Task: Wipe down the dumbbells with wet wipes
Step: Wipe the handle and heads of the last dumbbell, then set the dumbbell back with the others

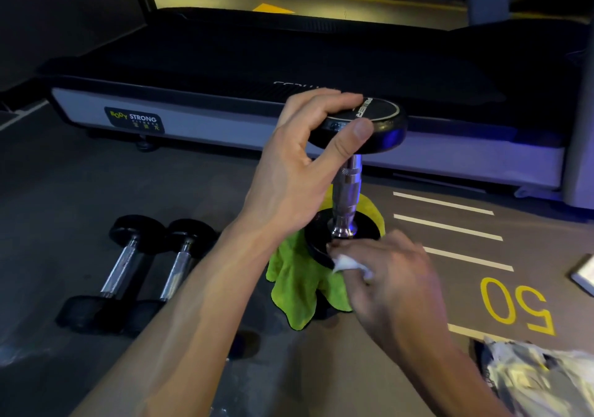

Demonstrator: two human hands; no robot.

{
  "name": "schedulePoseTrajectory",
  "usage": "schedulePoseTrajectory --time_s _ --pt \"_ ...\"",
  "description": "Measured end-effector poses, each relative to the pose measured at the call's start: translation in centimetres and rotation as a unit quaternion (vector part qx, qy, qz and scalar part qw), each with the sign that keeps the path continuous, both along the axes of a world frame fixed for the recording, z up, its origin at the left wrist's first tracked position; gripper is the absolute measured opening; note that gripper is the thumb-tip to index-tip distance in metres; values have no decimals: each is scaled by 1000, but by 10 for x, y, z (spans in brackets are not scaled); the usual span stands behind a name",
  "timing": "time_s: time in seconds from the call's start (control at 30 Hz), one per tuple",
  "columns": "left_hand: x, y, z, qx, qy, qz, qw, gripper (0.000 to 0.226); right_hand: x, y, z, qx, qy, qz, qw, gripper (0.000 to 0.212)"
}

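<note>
A black dumbbell point(348, 185) with a chrome handle stands upright on a green cloth point(302, 285) on the floor. My left hand point(305, 166) grips the rim of its top head. My right hand point(395, 285) presses a crumpled white wet wipe point(348, 264) against the edge of the bottom head. Two more dumbbells point(128, 269) lie side by side on the floor to the left.
A treadmill point(225, 108) with a "Body Strong" label runs across the back. White lines and a yellow "50" point(514, 304) mark the floor at right. A crinkled plastic packet point(540, 381) lies at bottom right, a flat white object point(585, 275) at the right edge.
</note>
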State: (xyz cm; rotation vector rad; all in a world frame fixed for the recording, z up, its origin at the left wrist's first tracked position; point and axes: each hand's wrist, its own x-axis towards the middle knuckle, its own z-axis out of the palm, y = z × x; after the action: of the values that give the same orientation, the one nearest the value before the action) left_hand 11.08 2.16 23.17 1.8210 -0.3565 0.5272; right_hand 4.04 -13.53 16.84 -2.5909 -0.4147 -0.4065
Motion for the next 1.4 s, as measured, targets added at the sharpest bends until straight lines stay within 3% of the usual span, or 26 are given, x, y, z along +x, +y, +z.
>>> schedulePoseTrajectory --time_s 0.07,0.17,0.27,0.37,0.43,0.53,0.57,0.63,0.67,0.83,0.97,1.07,1.2,1.33,1.4 --pt "-2 1 -2 -4 3 -2 1000 24 -2 -11 4 154 68 -25 985 28" --pt "-7 2 -4 2 -3 -4 1000 32 6 -22 3 365 143 -70 917 32" --pt "-19 5 -11 55 -4 -14 998 62 13 -21 -2 446 180 -82 873 25" --pt "-26 4 -18 103 -33 8 994 68 13 -15 -8 505 212 -80 833 22" --pt "-26 0 -25 70 -42 22 996 73 13 -14 -11 526 221 -76 818 22" --pt "-23 -9 -43 -72 49 -14 996 89 15 -13 -17 548 218 -85 803 9" --pt "-23 -13 -49 -121 97 -27 988 81 15 -13 -19 550 215 -87 802 6" --pt "-21 -22 -59 -135 172 -47 975 53 15 -13 -23 551 209 -92 803 6" --pt "-21 -27 -63 -128 196 -50 971 55 13 -12 -24 553 211 -93 801 8" --pt "-26 -29 -59 -150 204 -28 967 41 -8 -5 -17 558 278 -56 780 25" --pt "-40 3 -44 -165 220 -15 961 47 -28 1 -10 616 376 6 693 28" --pt "-68 57 -42 -122 262 -6 957 58 -38 11 -19 635 439 3 635 37" --pt "-141 143 -78 -8 320 58 946 47 -58 47 -47 603 533 -5 594 60" --pt "-221 227 -138 96 382 180 901 56 -85 88 -73 506 601 77 614 57" --pt "-256 264 -168 140 402 233 874 58 -95 107 -82 458 629 107 619 68"
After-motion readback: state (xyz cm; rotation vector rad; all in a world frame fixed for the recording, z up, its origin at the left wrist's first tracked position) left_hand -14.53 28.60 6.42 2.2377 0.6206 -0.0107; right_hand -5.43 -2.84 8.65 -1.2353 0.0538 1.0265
